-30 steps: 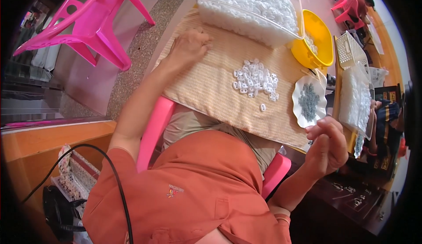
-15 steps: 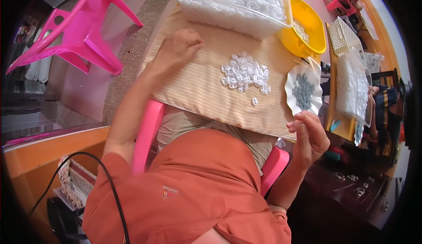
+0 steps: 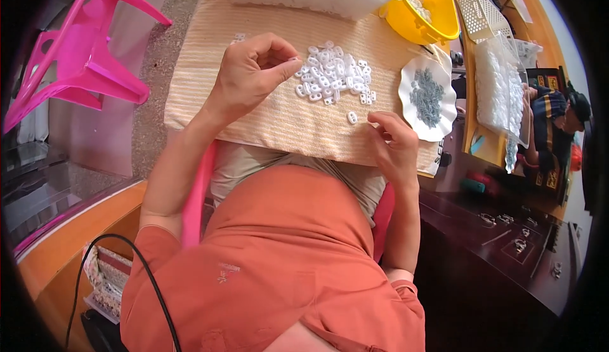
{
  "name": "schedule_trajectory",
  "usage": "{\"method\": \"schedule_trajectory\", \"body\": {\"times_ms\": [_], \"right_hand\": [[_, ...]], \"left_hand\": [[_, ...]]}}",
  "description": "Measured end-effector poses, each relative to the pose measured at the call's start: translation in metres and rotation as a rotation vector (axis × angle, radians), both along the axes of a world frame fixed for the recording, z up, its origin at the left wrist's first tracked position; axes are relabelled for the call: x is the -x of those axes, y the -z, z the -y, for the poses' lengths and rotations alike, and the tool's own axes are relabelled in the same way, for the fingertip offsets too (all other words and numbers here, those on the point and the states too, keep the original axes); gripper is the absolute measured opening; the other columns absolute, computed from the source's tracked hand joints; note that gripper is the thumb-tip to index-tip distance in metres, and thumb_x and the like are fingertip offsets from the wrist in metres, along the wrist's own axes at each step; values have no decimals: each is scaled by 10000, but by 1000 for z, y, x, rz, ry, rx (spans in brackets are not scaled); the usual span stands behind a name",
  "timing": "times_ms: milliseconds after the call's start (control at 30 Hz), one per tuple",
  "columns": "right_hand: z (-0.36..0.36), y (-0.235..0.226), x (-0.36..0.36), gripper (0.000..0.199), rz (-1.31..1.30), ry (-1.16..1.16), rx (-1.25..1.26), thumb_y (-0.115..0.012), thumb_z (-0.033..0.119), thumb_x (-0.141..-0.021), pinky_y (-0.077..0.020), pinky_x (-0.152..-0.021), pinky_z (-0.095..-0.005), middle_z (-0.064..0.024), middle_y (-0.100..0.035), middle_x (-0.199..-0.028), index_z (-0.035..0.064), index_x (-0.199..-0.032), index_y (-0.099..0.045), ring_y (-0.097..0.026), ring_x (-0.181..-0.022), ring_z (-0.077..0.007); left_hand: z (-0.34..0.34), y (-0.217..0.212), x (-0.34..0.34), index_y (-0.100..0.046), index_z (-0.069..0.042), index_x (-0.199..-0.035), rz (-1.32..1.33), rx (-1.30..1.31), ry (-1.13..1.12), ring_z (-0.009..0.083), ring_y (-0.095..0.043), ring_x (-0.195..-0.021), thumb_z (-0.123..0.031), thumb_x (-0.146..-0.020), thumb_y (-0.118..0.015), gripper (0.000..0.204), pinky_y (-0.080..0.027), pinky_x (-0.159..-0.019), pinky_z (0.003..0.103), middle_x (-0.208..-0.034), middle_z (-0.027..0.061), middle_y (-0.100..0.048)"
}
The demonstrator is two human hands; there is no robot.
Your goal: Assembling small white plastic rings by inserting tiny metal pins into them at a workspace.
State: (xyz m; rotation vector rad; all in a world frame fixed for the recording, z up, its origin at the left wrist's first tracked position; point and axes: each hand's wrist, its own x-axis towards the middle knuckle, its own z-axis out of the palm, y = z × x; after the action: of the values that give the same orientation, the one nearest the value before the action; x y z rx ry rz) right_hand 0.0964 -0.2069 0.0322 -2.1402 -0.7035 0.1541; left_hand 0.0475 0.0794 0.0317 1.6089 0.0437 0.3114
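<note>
View down onto a cloth-covered desk (image 3: 273,126). A loose pile of small white pieces (image 3: 333,73) with holes lies just above the middle of the frame. The left hand (image 3: 249,76) has moved in from the cloth's left side to the pile's left edge; its thumb and forefinger are close together, but whether they pinch anything cannot be told. Its shift uncovers a few white pieces (image 3: 239,37) farther up and left. The right hand (image 3: 396,146), at centre right, has come in over the cloth, thumb and forefinger slightly apart, near a single white piece (image 3: 353,118) below the pile. Both hands are now within easy reach of the white pieces. Beside the right hand, a wavy white plate (image 3: 450,107) holds grey bits (image 3: 427,97).
</note>
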Motion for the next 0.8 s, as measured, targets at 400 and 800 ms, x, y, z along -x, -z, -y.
{"method": "schedule_trajectory", "body": {"times_ms": [400, 800], "right_hand": [[29, -12, -8, 168, 272, 275, 83, -695, -8, -807, -478, -590, -238, -98, -672, -894, -1, -974, -673, -599, -671, -129], [51, -17, -40, 144, 253, 371, 406, -625, 114, -833, -503, -677, -366, -127, -671, -905, 34, -936, -687, -654, -731, -296]], "left_hand": [[17, 13, 15, -667, 12, -937, -121, 260, 51, 84, -630, -729, -4, -847, -683, 93, -517, -665, 210, -809, 46, -677], [20, 12, 19, -660, 17, -957, -149, 380, 58, 99, -654, -748, -15, -847, -686, 118, -544, -678, 220, -832, 70, -688]]}}
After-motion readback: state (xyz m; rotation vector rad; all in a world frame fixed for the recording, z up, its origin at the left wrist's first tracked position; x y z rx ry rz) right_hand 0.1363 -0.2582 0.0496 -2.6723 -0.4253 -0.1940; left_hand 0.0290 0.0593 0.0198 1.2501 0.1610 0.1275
